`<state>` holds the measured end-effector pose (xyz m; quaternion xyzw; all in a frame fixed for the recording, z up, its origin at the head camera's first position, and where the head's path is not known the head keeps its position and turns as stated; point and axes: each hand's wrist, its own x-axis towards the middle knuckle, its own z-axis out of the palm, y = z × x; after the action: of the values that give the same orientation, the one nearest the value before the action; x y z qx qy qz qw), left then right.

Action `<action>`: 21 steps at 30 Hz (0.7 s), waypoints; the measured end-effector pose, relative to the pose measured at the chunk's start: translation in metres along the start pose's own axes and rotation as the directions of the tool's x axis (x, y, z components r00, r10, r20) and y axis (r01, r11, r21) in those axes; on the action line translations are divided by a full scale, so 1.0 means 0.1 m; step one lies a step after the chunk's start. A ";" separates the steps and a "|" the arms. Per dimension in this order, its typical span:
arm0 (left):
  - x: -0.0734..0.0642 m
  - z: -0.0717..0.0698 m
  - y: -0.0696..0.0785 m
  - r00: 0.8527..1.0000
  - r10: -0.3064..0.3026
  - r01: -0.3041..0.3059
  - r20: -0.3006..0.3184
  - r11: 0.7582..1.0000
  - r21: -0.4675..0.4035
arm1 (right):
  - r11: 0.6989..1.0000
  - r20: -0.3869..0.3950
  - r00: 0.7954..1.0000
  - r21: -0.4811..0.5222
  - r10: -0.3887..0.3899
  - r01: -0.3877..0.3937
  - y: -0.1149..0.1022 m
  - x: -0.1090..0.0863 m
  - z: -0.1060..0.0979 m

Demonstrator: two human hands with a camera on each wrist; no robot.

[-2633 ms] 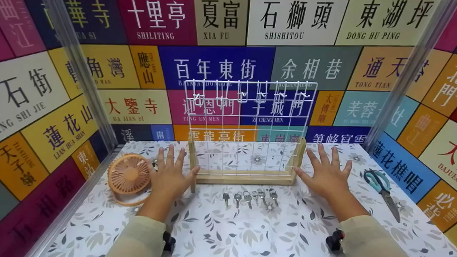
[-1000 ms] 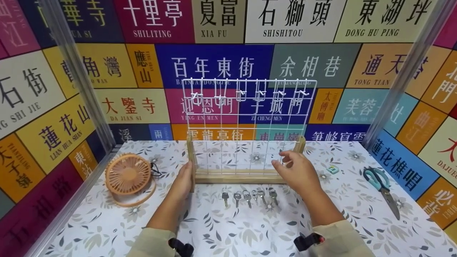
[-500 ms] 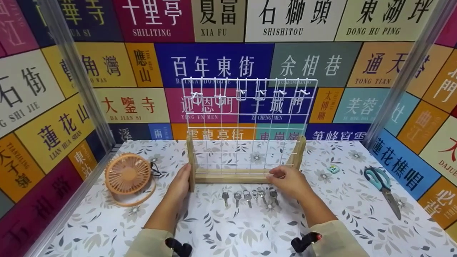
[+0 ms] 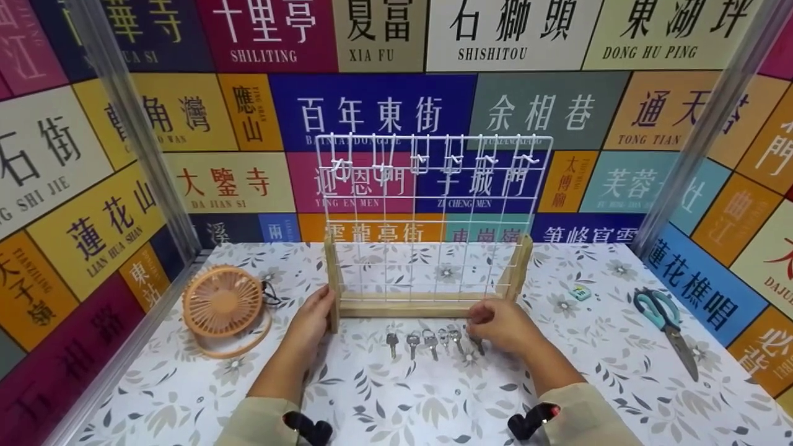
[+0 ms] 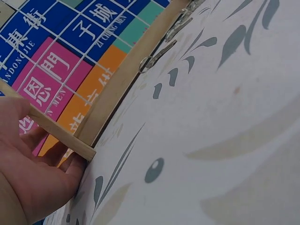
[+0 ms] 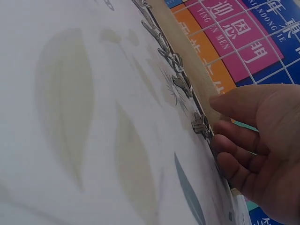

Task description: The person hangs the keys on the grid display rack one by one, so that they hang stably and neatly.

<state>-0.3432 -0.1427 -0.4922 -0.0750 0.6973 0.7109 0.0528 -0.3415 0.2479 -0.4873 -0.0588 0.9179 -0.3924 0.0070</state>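
A white wire grid rack stands upright in a wooden base (image 4: 403,311), with several white hooks (image 4: 454,163) along its top. My left hand (image 4: 311,317) holds the left wooden post (image 4: 331,285), thumb on one side and fingers behind it, as the left wrist view shows. A row of several metal keys (image 4: 431,347) with rings lies on the table before the base. My right hand (image 4: 505,321) is over the rightmost key (image 4: 481,349), partly hiding it. In the right wrist view its thumb and bent fingers are apart, fingertips right beside that key (image 6: 200,125).
An orange fan (image 4: 223,300) stands at the left. Teal-handled scissors (image 4: 669,328) and a small green-and-white item (image 4: 579,292) lie on the right. Clear panels and sign-printed walls surround the leaf-patterned table (image 4: 396,402).
Both hands were spread flat beside the rack earlier. The left moved in to the left post. The right came inward and down from the grid to the rightmost key.
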 end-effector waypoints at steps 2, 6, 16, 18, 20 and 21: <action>0.00 -0.01 0.00 1.000 -0.003 0.003 0.000 1.000 -0.002 | 1.000 0.005 1.000 -0.016 -0.010 0.011 0.00 0.00 0.01; 0.01 -0.02 -0.01 1.000 0.005 -0.005 0.012 1.000 -0.021 | 0.999 0.011 1.000 -0.042 -0.030 0.030 -0.01 -0.01 0.02; -0.01 -0.03 -0.02 0.998 0.067 -0.066 0.022 0.998 -0.022 | 0.998 0.033 0.999 -0.066 -0.018 0.020 -0.04 -0.01 0.04; 0.00 -0.03 -0.03 0.998 0.057 -0.056 0.012 0.998 -0.021 | 0.998 0.038 0.999 -0.064 -0.017 0.019 -0.04 -0.01 0.04; 0.01 -0.03 -0.04 0.999 0.051 -0.051 0.008 0.999 -0.017 | 0.998 0.042 0.999 -0.067 -0.017 0.020 -0.04 -0.01 0.04; 0.01 -0.03 -0.04 0.999 0.048 -0.048 0.005 0.999 -0.015 | 0.998 0.044 0.999 -0.065 -0.015 0.018 -0.04 -0.01 0.04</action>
<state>-0.3434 -0.1454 -0.4962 -0.0568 0.6934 0.7174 0.0368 -0.3395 0.2424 -0.4867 -0.0752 0.9294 -0.3607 0.0216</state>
